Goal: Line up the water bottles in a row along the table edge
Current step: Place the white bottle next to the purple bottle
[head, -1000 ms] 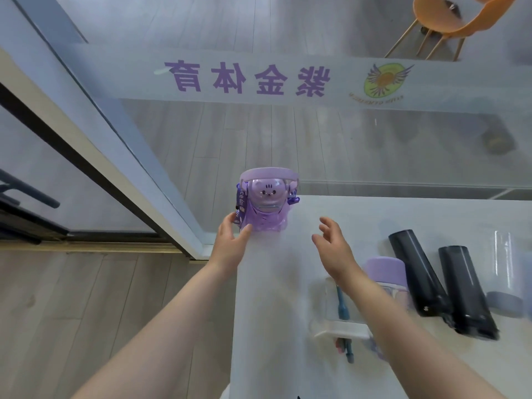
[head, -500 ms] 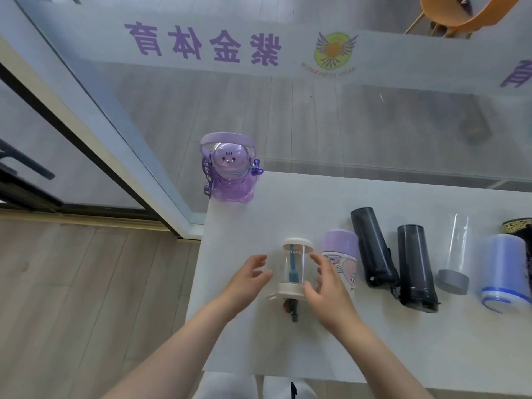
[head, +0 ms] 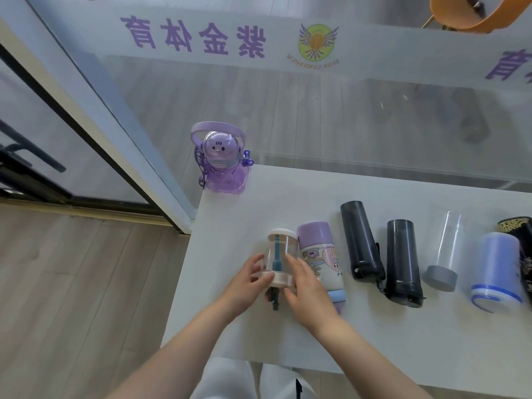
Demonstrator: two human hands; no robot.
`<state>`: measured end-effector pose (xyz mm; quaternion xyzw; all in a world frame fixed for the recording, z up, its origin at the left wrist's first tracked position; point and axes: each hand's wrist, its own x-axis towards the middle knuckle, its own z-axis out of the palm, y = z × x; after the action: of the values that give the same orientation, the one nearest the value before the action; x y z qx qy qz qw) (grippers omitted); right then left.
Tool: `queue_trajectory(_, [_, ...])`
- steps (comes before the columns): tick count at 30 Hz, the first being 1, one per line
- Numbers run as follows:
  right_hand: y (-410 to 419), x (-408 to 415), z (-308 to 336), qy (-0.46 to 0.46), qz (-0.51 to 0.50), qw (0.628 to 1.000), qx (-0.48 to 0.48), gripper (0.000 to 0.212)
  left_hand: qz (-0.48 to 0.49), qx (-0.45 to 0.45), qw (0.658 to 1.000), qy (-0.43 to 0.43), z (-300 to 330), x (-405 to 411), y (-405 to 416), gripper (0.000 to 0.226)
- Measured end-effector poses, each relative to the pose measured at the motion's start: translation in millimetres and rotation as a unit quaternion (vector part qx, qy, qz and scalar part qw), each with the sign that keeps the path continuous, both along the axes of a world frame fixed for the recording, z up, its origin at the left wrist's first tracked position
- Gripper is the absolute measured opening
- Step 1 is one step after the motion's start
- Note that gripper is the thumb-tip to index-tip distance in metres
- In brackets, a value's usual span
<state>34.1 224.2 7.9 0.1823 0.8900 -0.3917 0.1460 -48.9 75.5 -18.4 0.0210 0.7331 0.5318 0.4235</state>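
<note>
A clear bottle (head: 280,251) with a cream lid and a blue straw lies on the white table (head: 359,335). My left hand (head: 248,283) grips its left side and my right hand (head: 303,286) its right side, near the lid. A purple astronaut-shaped bottle (head: 221,161) stands upright at the table's far left corner. Lying side by side to the right are a purple-capped cartoon bottle (head: 319,254), two black bottles (head: 361,240) (head: 401,260), a clear bottle with a grey cap (head: 444,251), a blue-tinted bottle (head: 498,272) and a black-and-gold one (head: 521,237) cut by the frame edge.
A glass wall (head: 316,116) with purple lettering runs just behind the table's far edge. A glass door with a black handle (head: 31,151) stands to the left. Wooden floor (head: 72,283) lies left of the table. An orange chair (head: 472,12) shows beyond the glass.
Both hands left the purple astronaut bottle at the far corner, came back toward me and closed on the clear straw bottle. The view swung right, bringing more bottles in.
</note>
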Motion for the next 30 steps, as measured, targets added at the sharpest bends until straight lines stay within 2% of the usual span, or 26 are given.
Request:
queue_trajectory(3, [2,1,3,0.026,-0.013,0.999,-0.026,0.059,0.024,0.003,1.0,0.011,11,-3,-1,0.044])
queue_trajectory(6, [7,-2,12,0.041,-0.045,0.996,-0.059,0.054,0.051,0.02,0.998,0.021,21,-6,-3,0.035])
queue_trajectory(10, [13,-8,26,0.03,-0.083,0.993,-0.081,0.046,0.062,0.057,0.996,0.016,33,-6,-6,0.035])
queue_trajectory(14, [18,-19,29,0.001,-0.153,0.975,-0.164,0.021,0.057,0.088,0.994,0.021,41,-6,-4,0.031])
queue_trajectory(17, [20,-26,28,-0.043,-0.191,0.957,-0.216,0.027,0.076,0.09,0.993,0.023,42,-8,0,0.04])
queue_trajectory(19, [21,-27,24,-0.05,-0.181,0.961,-0.204,0.028,0.093,0.082,0.992,0.016,37,-12,2,0.038])
queue_trajectory(22, [18,-23,26,-0.037,-0.104,0.982,-0.156,0.026,0.106,0.089,0.99,0.005,39,-13,7,0.022])
queue_trajectory(24, [13,-20,30,-0.01,-0.07,0.987,-0.148,0.043,0.11,0.101,0.989,0.001,39,-12,9,0.023])
queue_trajectory(27, [9,-18,28,0.022,-0.019,0.996,-0.078,0.085,0.109,0.111,0.988,0.001,36,-12,7,0.023])
queue_trajectory(30, [3,-23,22,0.065,-0.013,0.998,-0.019,0.097,0.1,0.116,0.988,-0.013,34,-14,5,0.023])
